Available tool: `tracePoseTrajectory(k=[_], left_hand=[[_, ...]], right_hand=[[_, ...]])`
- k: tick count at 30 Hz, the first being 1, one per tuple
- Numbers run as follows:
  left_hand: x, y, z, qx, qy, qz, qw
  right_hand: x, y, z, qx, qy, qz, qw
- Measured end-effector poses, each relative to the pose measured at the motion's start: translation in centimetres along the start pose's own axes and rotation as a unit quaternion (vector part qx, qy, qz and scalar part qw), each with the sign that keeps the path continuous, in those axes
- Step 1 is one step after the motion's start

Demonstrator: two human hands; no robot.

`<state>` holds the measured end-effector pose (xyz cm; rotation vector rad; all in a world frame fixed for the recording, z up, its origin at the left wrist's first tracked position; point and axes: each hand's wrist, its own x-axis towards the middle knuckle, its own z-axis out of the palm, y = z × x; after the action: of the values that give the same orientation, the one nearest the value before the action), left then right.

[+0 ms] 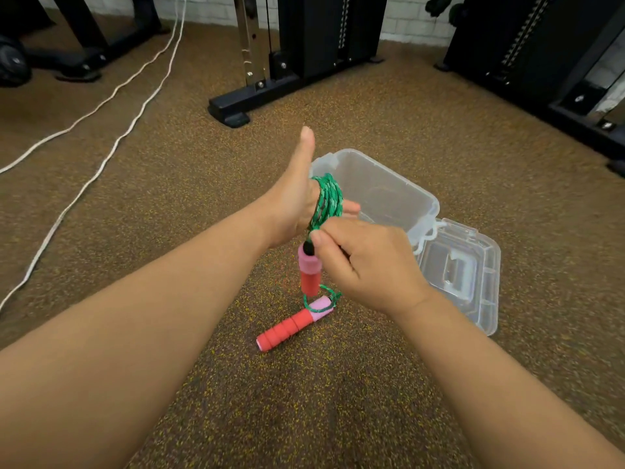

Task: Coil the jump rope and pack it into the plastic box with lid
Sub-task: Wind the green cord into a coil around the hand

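The green jump rope (327,201) is wound in several loops around my left hand (293,198), which is held flat with the thumb up. One red and pink handle (309,270) hangs below that hand. My right hand (367,262) pinches the rope just above this handle. The other red handle (291,326) lies on the floor, a short loop of rope draped over its pink end. The clear plastic box (389,194) stands open behind my hands, and its clear lid (470,275) lies flat on the floor at its right.
The floor is brown speckled rubber. Black gym machine bases (233,111) stand at the back and at the right (575,106). Two white cords (111,143) run across the floor on the left.
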<state>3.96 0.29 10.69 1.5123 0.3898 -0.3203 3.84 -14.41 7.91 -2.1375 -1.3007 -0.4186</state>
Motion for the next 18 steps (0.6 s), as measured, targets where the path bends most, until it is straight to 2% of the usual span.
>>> tracePoseTrajectory(k=[3, 5, 13, 18], left_hand=[[-0.3, -0.4, -0.5, 0.160, -0.020, 0.021, 0.987], [-0.4, -0.4, -0.5, 0.196, -0.030, 0.015, 0.980], [-1.0, 0.3, 0.6, 0.199, -0.147, 0.023, 0.969], [-1.7, 0.1, 1.2, 0.169, -0.205, 0.005, 0.964]], right_hand=[[0.5, 0.8, -0.8, -0.015, -0.008, 0.016, 1.000], [0.6, 1.5, -1.1, -0.009, -0.004, 0.051, 0.999], [0.8, 4.3, -1.9, 0.082, 0.034, 0.183, 0.979], [0.3, 5.6, -1.0, 0.237, 0.037, 0.297, 0.924]])
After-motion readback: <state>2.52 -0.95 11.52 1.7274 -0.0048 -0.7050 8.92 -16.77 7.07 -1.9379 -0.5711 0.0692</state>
